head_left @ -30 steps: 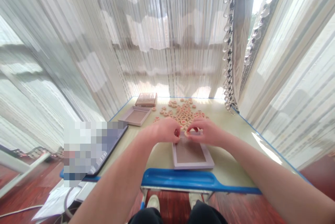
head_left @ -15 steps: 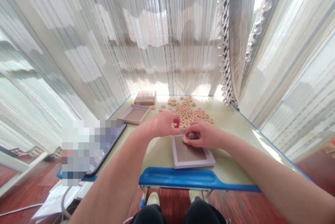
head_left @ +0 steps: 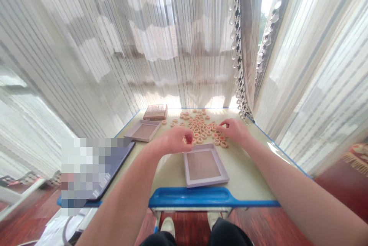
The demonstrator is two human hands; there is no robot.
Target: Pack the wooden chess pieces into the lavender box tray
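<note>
as tray (head_left: 207, 182) points away, slightly leftward, left hand (head_left: 174, 139) curls, right hand (head_left: 235, 129) hangs by discs (head_left: 203, 136); either grip's hold unclear.

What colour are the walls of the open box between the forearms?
The box has pale lilac walls, best seen in the head view.

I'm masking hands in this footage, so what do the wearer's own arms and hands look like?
The left hand and right hand are ungloved. Both forearms, left and right, show without sleeves, watch, bracelet or clear markings, widening toward the picture's edges. Whether rings are worn can't be told.
</note>
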